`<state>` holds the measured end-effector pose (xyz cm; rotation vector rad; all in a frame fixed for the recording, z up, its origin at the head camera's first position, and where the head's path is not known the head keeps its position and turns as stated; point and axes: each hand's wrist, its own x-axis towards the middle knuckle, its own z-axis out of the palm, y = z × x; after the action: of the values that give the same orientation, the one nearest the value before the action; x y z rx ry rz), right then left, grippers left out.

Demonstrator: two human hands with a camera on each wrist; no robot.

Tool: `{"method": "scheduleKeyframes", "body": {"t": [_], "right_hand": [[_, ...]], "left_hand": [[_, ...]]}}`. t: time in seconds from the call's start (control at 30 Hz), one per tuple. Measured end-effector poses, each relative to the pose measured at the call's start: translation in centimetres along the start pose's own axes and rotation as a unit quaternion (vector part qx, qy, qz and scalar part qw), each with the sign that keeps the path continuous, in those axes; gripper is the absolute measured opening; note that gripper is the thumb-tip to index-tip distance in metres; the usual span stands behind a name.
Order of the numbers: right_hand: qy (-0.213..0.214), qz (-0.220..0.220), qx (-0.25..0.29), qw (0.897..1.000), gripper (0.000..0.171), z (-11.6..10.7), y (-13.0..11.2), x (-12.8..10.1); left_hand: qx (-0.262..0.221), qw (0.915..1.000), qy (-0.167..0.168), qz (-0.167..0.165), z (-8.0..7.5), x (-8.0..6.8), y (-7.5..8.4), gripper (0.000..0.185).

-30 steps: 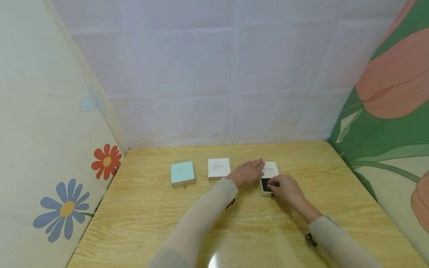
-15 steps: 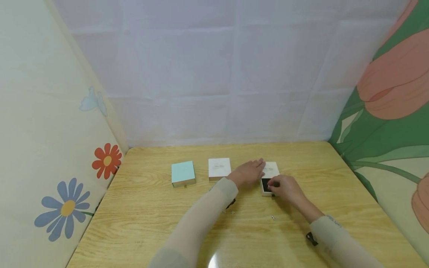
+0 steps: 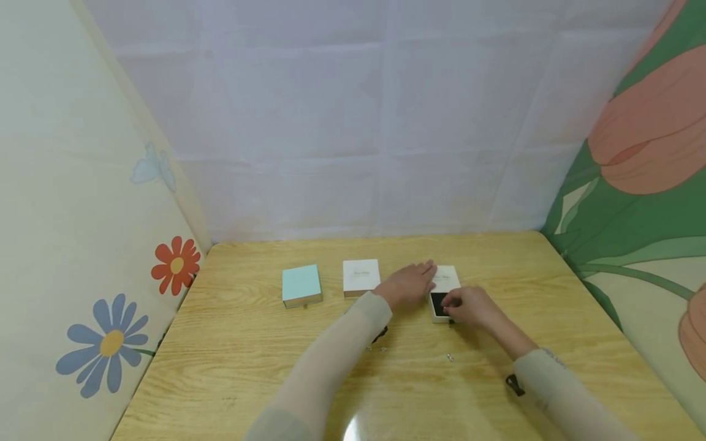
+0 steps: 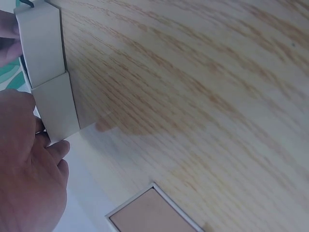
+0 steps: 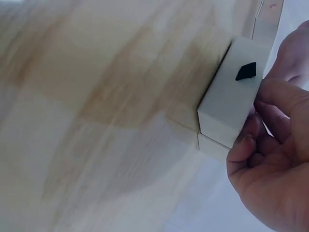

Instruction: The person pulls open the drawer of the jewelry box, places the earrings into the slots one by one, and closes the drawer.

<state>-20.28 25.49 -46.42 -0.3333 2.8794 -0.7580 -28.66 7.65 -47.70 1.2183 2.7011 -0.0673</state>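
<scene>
A white drawer box point(image 3: 445, 278) stands right of centre on the table, its drawer point(image 3: 439, 319) pulled toward me and showing a black pad point(image 3: 438, 301). My left hand point(image 3: 407, 285) holds the sleeve part at its left and far end; in the left wrist view its fingers point(image 4: 59, 151) bend around that end. Over the black pad, my right hand point(image 3: 473, 306) pinches a tiny shiny piece, mostly hidden by the fingertips. In the right wrist view, the right hand's curled fingers point(image 5: 244, 147) are beside the drawer, which has a black pull tab point(image 5: 246, 71).
A second white box point(image 3: 361, 277) and a pale blue box point(image 3: 301, 285) stand to the left. Small silvery pieces point(image 3: 450, 357) lie nearer me. One black object point(image 3: 515, 385) lies by the right sleeve, another point(image 3: 380, 334) by the left forearm.
My right wrist and sleeve have shifted slightly right, while the fingertips stay over the black pad. My left hand keeps its hold on the box.
</scene>
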Motion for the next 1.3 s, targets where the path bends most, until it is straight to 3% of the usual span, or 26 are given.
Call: {"method": "scheduleKeyframes", "body": {"t": [0.5, 1.0, 1.3], "right_hand": [[-0.019, 0.002, -0.001, 1.000, 0.006, -0.3, -0.1, 0.0], [-0.024, 0.017, -0.028, 0.999, 0.003, -0.9, -0.3, 0.1], [-0.019, -0.010, -0.020, 1.000, 0.004, -0.9, -0.2, 0.1]], "left_hand": [[0.018, 0.9997, -0.014, -0.006, -0.2, -0.1, 0.1, 0.058], [0.002, 0.9999, -0.011, -0.007, -0.3, -0.2, 0.2, 0.058], [0.006, 0.9999, -0.010, -0.008, -0.4, -0.3, 0.3, 0.058]]}}
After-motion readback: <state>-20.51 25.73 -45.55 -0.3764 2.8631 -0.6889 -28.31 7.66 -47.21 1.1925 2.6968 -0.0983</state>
